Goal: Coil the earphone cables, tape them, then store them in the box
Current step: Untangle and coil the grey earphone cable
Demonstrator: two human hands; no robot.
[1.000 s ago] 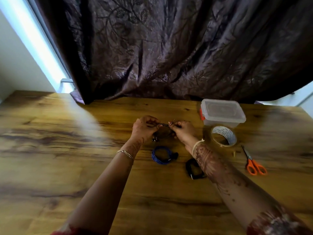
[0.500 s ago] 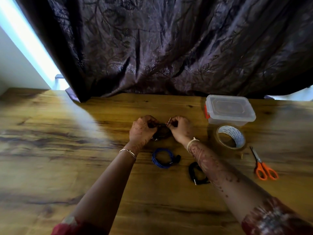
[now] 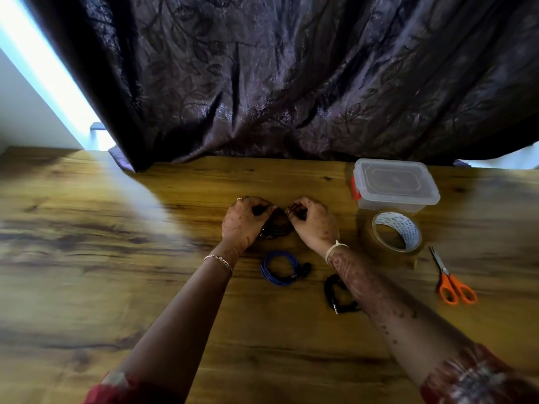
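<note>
My left hand and my right hand sit close together at the table's middle, both pinching a dark earphone cable that loops between them. My fingers hide most of it. A coiled blue earphone cable lies on the wood just nearer to me. A coiled black earphone cable with its jack showing lies to its right, partly under my right forearm. The clear plastic box with its lid on stands at the back right. A roll of clear tape lies in front of the box.
Orange-handled scissors lie right of the tape roll. A dark patterned curtain hangs along the far edge of the wooden table. A bright window strip shows at the far left.
The cable stretched straighter between my hands a second ago. Now my hands are closer together and the cable is gathered into a loop below them. The view has shifted slightly.
</note>
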